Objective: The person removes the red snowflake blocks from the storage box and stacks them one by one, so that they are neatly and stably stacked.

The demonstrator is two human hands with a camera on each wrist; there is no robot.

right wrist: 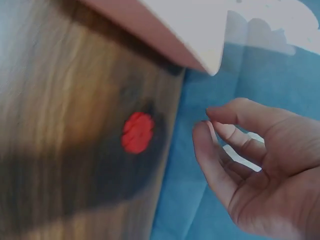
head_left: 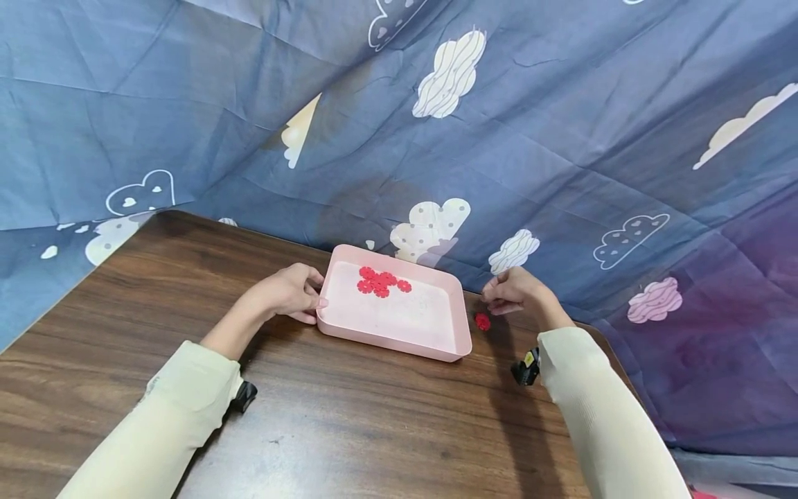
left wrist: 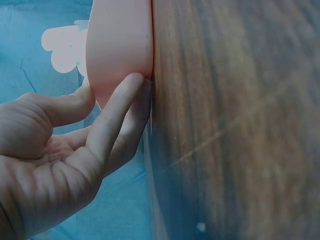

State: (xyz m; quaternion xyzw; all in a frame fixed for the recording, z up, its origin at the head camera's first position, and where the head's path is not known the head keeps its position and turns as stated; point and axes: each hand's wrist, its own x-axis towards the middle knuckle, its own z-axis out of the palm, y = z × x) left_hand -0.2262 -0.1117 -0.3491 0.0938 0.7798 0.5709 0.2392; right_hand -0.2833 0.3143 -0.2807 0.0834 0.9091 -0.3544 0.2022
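Observation:
A pink tray (head_left: 399, 339) lies on the table, with several red flower-shaped discs (head_left: 377, 281) grouped toward its far left part. My left hand (head_left: 289, 294) grips the tray's left side, thumb at the rim; in the left wrist view, its fingers (left wrist: 117, 112) touch the outer wall of the tray (left wrist: 120, 40). Right of the tray, one red piece (head_left: 483, 321) with a notched edge rests on the wood. Just above it hovers my right hand (head_left: 517, 291). In the right wrist view, this hand's thumb and index tips are close together, with nothing visible between them, apart from the red piece (right wrist: 137, 132).
The brown wooden table (head_left: 299, 416) stretches toward me and to the left. A blue cloth with cloud prints (head_left: 349, 187) hangs right behind the table's far edge. Dark wrist devices (head_left: 526, 369) sit at both sleeves.

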